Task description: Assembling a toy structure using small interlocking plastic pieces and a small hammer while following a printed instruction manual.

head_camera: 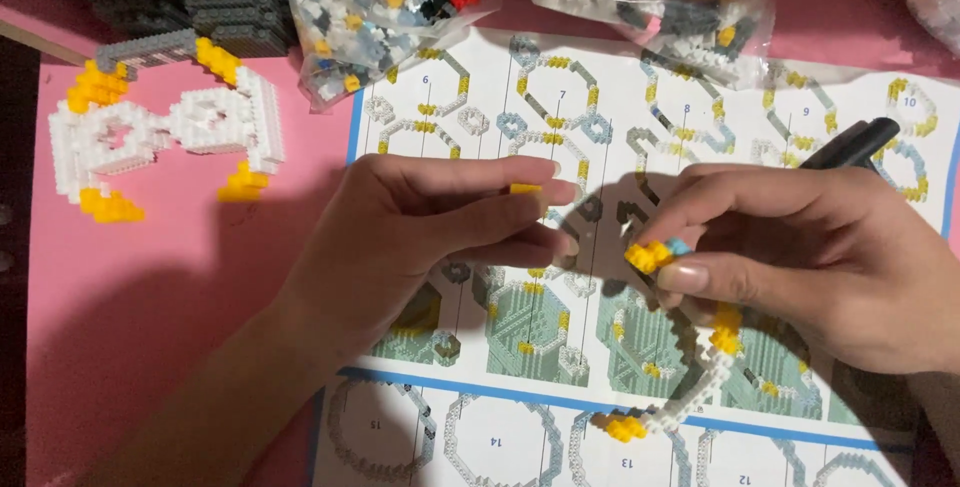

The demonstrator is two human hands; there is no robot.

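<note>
Yellow brick [524,189] sits pinched in my left hand [430,237] over the instruction sheet [520,347], while my right hand [800,257] grips the white-and-yellow chain [700,377], which I judge could snap if I press hard.

bags [390,7] cut off at top edge | yellow piece [524,188] mostly hidden behind fingers [500,219]

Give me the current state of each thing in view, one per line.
left hand: grip pinched on small yellow brick
right hand: grip shut on white brick chain
black pen: tucked in right hand
white-and-yellow assembly: lying flat on pink table
instruction sheet: spread flat
parts bags: resting on sheet's top edge
</note>
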